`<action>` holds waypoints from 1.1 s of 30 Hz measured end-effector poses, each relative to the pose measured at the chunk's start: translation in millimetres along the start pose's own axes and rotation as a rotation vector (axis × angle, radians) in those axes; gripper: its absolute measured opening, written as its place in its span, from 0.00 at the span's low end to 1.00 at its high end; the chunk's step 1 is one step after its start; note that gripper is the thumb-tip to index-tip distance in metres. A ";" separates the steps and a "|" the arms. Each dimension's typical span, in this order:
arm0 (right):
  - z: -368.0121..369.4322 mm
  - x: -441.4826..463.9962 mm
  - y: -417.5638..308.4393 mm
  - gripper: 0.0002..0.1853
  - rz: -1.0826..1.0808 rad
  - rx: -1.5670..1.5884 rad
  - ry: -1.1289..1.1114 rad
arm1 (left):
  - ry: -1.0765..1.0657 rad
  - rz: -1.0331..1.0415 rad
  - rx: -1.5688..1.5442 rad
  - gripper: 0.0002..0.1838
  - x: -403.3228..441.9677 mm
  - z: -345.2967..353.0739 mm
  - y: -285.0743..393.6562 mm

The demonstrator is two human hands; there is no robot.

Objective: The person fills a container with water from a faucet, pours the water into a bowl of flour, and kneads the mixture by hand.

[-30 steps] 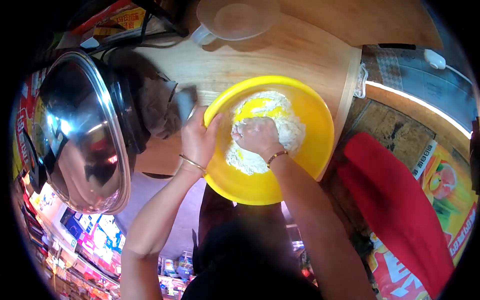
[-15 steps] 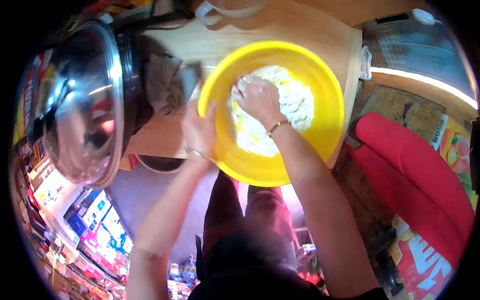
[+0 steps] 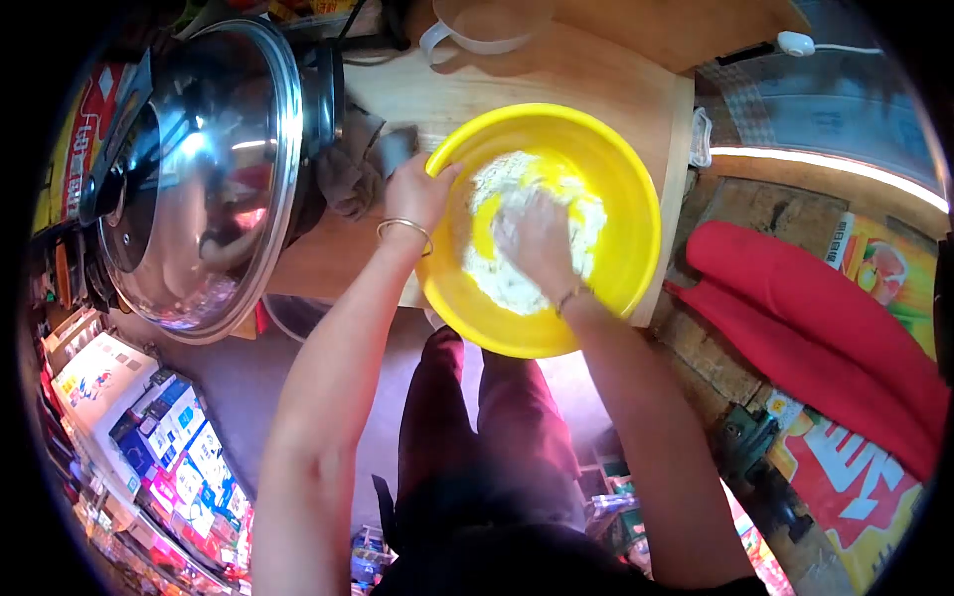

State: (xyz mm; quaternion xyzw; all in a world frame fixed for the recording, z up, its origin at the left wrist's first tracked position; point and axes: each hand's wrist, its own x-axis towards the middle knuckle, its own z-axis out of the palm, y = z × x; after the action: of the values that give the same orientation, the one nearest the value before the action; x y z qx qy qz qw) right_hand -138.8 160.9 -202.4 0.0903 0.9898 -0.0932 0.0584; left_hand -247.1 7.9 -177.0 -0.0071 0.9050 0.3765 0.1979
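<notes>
A large yellow bowl (image 3: 632, 214) stands on the light wooden table. White flour (image 3: 507, 288) lies in its bottom, with the yellow base showing through in places. At the bowl's left side, my left hand (image 3: 415, 199) grips the rim, thumb on the inside and fingers mostly hidden outside. Down in the flour is my right hand (image 3: 537, 241), its fingers smeared by motion and partly coated white. Whether those fingers are spread or closed around flour cannot be made out.
A big pot with a glass lid (image 3: 199, 189) stands at the left, beside a crumpled brown cloth (image 3: 348, 179). Behind the bowl is a clear plastic jug (image 3: 492, 25). A red cushioned shape (image 3: 795, 308) lies to the right, near the table's edge.
My left hand has moved up along the bowl's rim. My right hand has swept through the flour toward the bowl's near side, and bare yellow base now shows around it. The view has shifted.
</notes>
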 end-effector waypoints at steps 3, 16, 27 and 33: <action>0.3 -24.6 1.8 0.09 -0.379 0.063 0.253 | 0.016 0.014 0.001 0.19 -5.8 2.4 -4.0; 23.8 56.6 14.5 0.11 -0.460 0.180 -0.087 | -0.049 0.075 -0.034 0.12 -16.1 -4.5 11.2; 9.1 81.6 10.0 0.16 -0.503 0.168 -0.082 | -0.004 0.084 0.065 0.15 -4.0 -3.7 4.6; -55.3 3.3 23.0 0.12 -0.580 0.058 -0.050 | 0.104 0.054 -0.015 0.17 -1.3 3.5 0.2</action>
State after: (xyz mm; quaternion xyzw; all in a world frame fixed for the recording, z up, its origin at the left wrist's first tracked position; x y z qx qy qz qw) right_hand -143.1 194.4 -152.8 -0.1970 0.9695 -0.1366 0.0510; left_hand -244.7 10.3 -178.6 -0.0035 0.9112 0.3874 0.1401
